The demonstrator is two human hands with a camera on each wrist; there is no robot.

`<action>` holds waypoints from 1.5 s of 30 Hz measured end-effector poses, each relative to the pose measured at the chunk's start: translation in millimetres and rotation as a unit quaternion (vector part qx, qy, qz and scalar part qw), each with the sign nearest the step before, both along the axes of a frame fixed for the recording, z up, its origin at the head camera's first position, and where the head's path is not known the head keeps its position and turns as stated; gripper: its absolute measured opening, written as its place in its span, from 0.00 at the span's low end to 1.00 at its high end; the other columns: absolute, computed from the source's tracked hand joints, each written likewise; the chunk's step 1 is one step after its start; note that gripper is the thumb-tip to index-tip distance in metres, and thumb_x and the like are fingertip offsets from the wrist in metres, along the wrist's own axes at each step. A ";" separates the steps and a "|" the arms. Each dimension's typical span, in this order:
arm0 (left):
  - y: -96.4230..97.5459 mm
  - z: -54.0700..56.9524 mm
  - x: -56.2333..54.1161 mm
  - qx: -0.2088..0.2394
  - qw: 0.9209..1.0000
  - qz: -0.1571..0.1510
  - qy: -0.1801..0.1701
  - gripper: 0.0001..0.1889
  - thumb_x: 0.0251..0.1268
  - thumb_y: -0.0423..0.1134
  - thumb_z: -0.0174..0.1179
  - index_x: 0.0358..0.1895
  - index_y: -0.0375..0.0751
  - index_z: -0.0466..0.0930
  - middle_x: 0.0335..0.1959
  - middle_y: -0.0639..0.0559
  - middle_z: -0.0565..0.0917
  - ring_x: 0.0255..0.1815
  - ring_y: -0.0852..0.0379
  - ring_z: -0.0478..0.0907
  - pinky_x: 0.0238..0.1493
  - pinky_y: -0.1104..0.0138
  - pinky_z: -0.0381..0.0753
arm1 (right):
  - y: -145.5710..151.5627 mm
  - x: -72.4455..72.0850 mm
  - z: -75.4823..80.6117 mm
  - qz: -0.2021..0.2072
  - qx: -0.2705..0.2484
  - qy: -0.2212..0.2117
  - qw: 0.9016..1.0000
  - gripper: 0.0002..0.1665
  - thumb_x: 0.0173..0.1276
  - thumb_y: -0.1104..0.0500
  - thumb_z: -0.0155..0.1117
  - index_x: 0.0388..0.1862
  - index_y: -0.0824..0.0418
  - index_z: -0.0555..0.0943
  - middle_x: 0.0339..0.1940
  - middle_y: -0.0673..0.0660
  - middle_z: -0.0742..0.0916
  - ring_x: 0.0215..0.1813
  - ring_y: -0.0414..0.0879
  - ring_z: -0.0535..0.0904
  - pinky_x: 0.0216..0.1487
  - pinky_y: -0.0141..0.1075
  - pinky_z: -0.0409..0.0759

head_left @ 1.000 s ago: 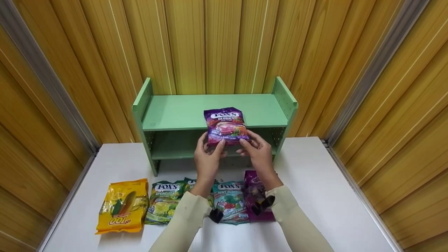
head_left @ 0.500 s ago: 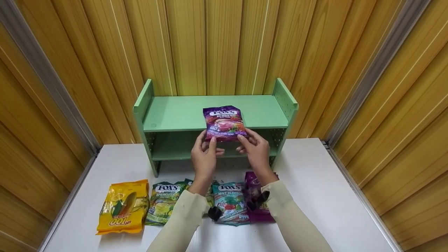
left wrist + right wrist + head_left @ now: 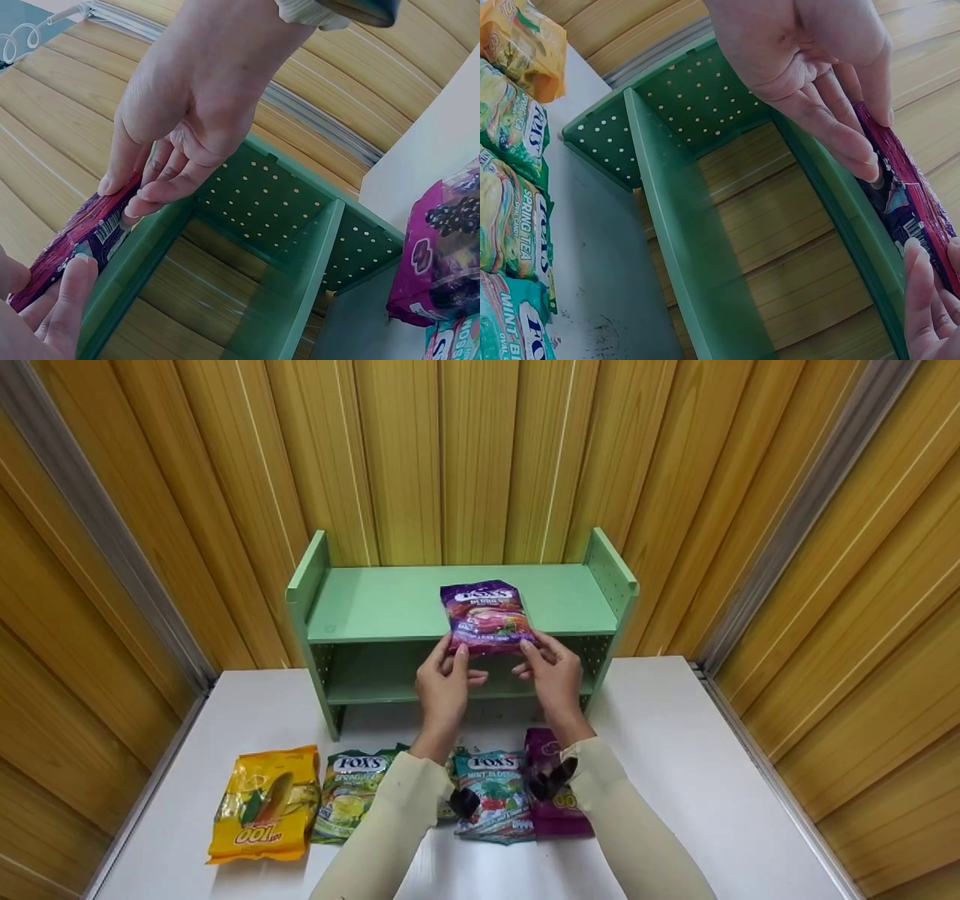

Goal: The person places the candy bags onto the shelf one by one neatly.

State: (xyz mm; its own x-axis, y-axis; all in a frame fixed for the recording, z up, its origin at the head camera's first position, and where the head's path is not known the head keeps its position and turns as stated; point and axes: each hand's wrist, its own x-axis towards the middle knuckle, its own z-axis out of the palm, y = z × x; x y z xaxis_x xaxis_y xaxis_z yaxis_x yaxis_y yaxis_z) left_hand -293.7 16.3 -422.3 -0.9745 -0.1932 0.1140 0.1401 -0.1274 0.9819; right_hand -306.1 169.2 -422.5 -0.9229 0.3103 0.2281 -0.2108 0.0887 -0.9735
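Both hands hold a purple Fox's Berries candy bag (image 3: 489,619) by its lower corners, its printed front facing up toward the head camera. My left hand (image 3: 442,686) pinches the left corner between thumb and fingers, and my right hand (image 3: 556,679) does the same at the right. In the head view the bag overlaps the front edge of the green shelf's top board (image 3: 375,604). Each wrist view shows the bag edge-on: the left has the right hand (image 3: 191,105) at the top, the right has the left hand (image 3: 810,67) there.
On the white table (image 3: 675,750), in front of the shelf, lie a yellow candy bag (image 3: 266,802), green Spring Tea bags (image 3: 349,795), a teal Mint Blossom bag (image 3: 495,795) and a purple bag with grapes (image 3: 442,247). Wood-patterned panels (image 3: 480,457) stand behind and at both sides.
Both hands have carried the Berries bag slightly farther forward over the shelf's top board. The bags on the table have stayed where they were.
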 end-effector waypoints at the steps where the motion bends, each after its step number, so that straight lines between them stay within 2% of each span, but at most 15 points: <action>1: 0.9 0.4 -0.8 0.000 1.000 -0.001 -0.002 0.25 0.73 0.46 0.52 0.71 0.49 0.67 0.46 0.44 0.87 0.30 0.53 0.87 0.38 0.66 0.87 | 1.0 -0.5 0.1 -0.001 0.001 -0.001 1.000 0.22 0.69 0.55 0.63 0.60 0.59 0.79 0.37 0.65 0.87 0.25 0.41 0.83 0.29 0.29 0.83; 9: 9.5 0.6 -7.7 -0.008 1.000 -0.028 -0.012 0.27 0.72 0.48 0.53 0.72 0.51 0.65 0.47 0.45 0.86 0.30 0.54 0.87 0.37 0.66 0.87 | 11.1 -4.1 0.4 -0.015 -0.002 -0.009 1.000 0.21 0.70 0.55 0.62 0.59 0.60 0.80 0.36 0.66 0.87 0.24 0.39 0.82 0.28 0.27 0.82; 20: 18.7 3.1 -10.9 -0.021 0.995 -0.088 -0.028 0.31 0.72 0.47 0.53 0.76 0.54 0.56 0.48 0.46 0.86 0.31 0.53 0.87 0.39 0.66 0.87 | 24.0 -6.2 3.1 -0.024 -0.001 -0.028 0.999 0.23 0.70 0.53 0.60 0.62 0.59 0.77 0.37 0.62 0.86 0.26 0.39 0.81 0.30 0.25 0.82; 27: 26.7 4.8 -13.1 -0.027 0.990 -0.133 -0.032 0.35 0.72 0.45 0.55 0.77 0.55 0.51 0.53 0.42 0.85 0.30 0.51 0.87 0.38 0.64 0.87 | 34.9 -9.0 3.9 -0.030 -0.005 -0.021 0.999 0.23 0.72 0.55 0.58 0.63 0.60 0.77 0.34 0.59 0.84 0.25 0.38 0.80 0.29 0.25 0.81; 33: 36.2 7.3 -17.4 -0.029 0.986 -0.156 -0.042 0.36 0.72 0.44 0.55 0.78 0.57 0.48 0.53 0.42 0.85 0.32 0.47 0.87 0.39 0.61 0.87 | 46.3 -10.5 6.0 -0.045 0.000 -0.037 0.998 0.23 0.72 0.53 0.59 0.62 0.59 0.77 0.31 0.57 0.84 0.23 0.38 0.80 0.28 0.26 0.81; 37: 42.4 13.7 -17.1 -0.034 0.983 -0.173 -0.052 0.37 0.72 0.42 0.55 0.78 0.56 0.46 0.54 0.42 0.84 0.36 0.42 0.87 0.41 0.59 0.87 | 53.9 -11.0 9.2 -0.053 0.003 -0.049 0.997 0.23 0.72 0.53 0.58 0.63 0.58 0.77 0.30 0.54 0.83 0.24 0.37 0.80 0.29 0.26 0.81; 41: 49.9 14.3 -19.6 -0.035 0.982 -0.181 -0.050 0.37 0.71 0.41 0.56 0.78 0.55 0.46 0.52 0.44 0.85 0.33 0.45 0.87 0.39 0.61 0.87 | 61.0 -11.6 10.5 -0.052 0.003 -0.057 0.997 0.23 0.73 0.53 0.57 0.64 0.58 0.76 0.30 0.51 0.82 0.24 0.36 0.80 0.29 0.25 0.81; 45: 55.1 11.8 -23.5 -0.035 0.981 -0.187 -0.044 0.38 0.71 0.42 0.57 0.78 0.56 0.46 0.50 0.46 0.86 0.30 0.50 0.87 0.37 0.62 0.87 | 66.2 -12.7 10.7 -0.046 0.004 -0.065 0.997 0.23 0.74 0.54 0.55 0.66 0.58 0.74 0.33 0.53 0.83 0.25 0.36 0.80 0.30 0.24 0.81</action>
